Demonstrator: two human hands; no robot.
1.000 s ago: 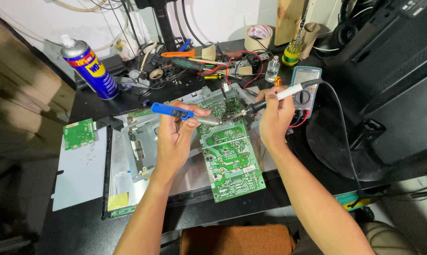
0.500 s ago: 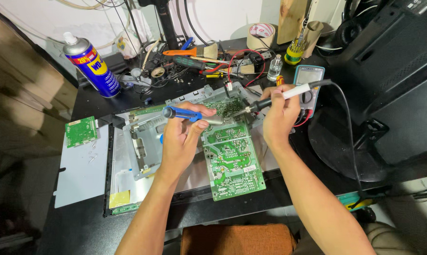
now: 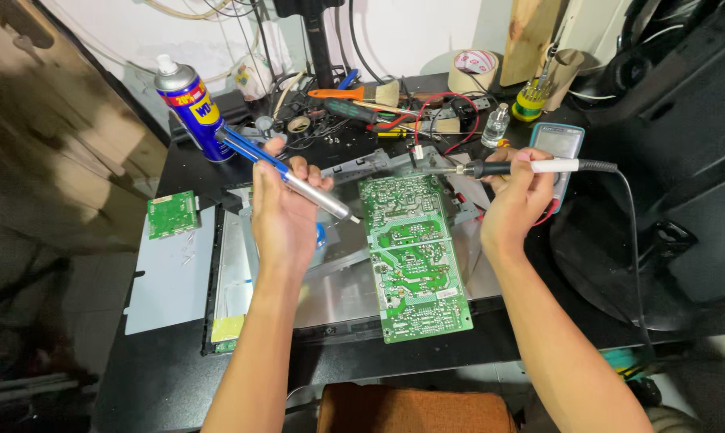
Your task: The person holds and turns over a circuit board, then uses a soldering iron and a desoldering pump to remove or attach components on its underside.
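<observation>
Left hand [image 3: 282, 212] is clenched round a blue-and-silver desoldering pump [image 3: 290, 178], long axis slanting from upper left past the knuckles down to a tip just beyond the fingertips, right at the left edge of the green circuit board [image 3: 410, 256]. Right hand [image 3: 516, 200] grips a soldering iron [image 3: 510, 167] lying almost level, tip pointing left, away from the fingers, over the board's top edge; whether it touches, can't really tell. Board runs lengthwise toward the wrists. Spray can [image 3: 191, 108] stands well beyond the left knuckles, multimeter [image 3: 556, 144] just behind the right fingers
</observation>
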